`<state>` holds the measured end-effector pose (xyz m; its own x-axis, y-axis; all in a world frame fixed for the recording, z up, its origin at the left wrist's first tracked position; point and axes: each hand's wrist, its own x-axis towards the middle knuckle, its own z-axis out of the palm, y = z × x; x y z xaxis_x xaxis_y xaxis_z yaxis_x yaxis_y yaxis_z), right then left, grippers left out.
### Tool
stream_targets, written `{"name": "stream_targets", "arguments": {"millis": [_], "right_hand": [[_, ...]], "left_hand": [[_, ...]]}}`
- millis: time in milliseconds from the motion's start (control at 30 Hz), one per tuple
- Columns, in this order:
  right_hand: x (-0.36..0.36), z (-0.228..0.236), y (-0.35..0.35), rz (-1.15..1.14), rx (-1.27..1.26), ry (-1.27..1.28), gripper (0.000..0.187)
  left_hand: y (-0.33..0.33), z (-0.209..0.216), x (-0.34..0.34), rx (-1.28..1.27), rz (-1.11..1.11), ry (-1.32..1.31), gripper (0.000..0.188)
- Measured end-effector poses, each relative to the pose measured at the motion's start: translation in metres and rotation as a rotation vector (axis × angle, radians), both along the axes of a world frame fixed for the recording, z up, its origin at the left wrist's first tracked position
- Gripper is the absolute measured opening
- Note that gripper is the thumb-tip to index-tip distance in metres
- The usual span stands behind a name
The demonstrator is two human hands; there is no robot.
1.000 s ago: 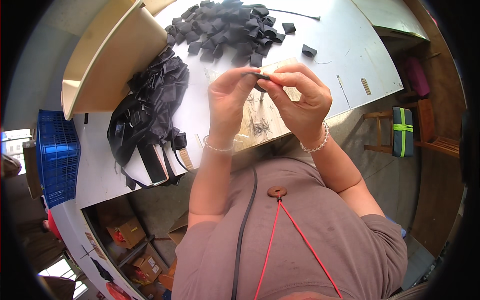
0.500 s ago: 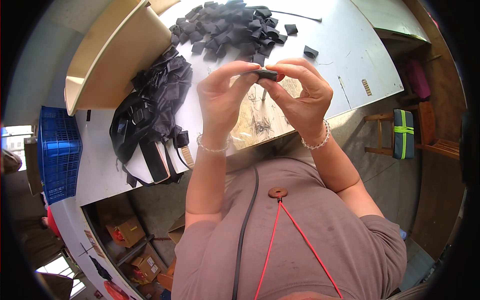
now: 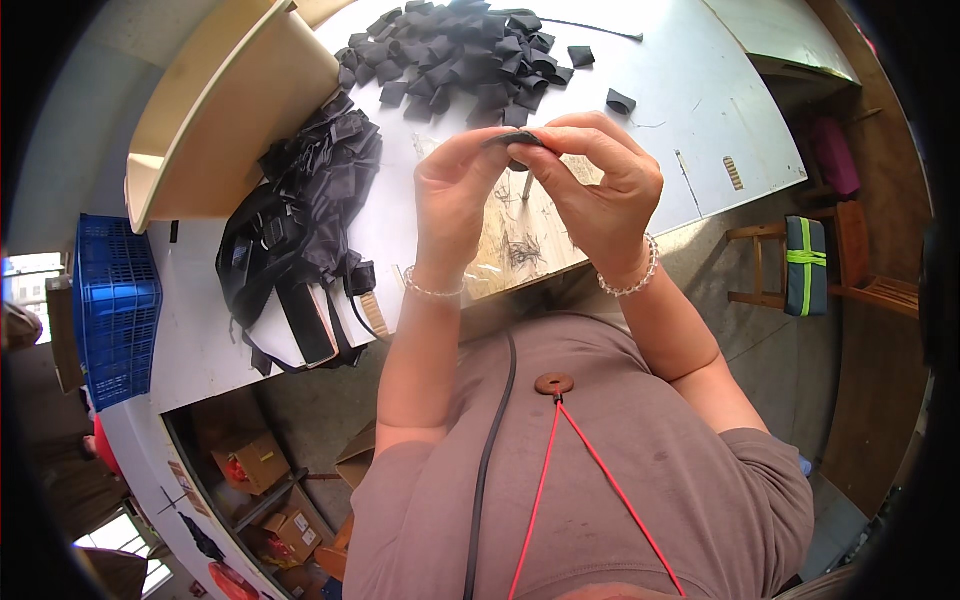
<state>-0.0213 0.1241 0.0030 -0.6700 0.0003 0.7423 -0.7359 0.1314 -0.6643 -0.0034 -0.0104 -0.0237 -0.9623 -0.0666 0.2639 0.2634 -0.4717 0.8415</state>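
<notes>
Remotely, I observed the left hand [image 3: 452, 195] had shifted nearer the right hand [image 3: 606, 190], both pinching a black piece [image 3: 516, 139], partly hidden, apparently bowed; handling continued.

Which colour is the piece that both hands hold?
The piece is black, shown best in the head view.

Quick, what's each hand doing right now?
Left hand: closed, pinching a small black fabric piece.
Right hand: closed, pinching the same piece from the right.
</notes>
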Motion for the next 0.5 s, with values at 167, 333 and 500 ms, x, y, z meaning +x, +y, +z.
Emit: {"name": "stream_targets", "arguments": {"millis": [167,333,500], "right_hand": [[-0.001,-0.016,0.007,0.014,-0.046,-0.017,0.015],[-0.001,-0.02,0.007,0.032,-0.059,-0.006,0.016],[0.001,-0.004,0.006,-0.002,-0.062,-0.044,0.015]], "left_hand": [[0.002,0.004,-0.001,-0.037,-0.001,0.007,0.018],[0.002,0.004,0.0,-0.03,-0.018,-0.009,0.019],[-0.001,0.009,0.001,-0.109,0.016,0.023,0.017]]}}
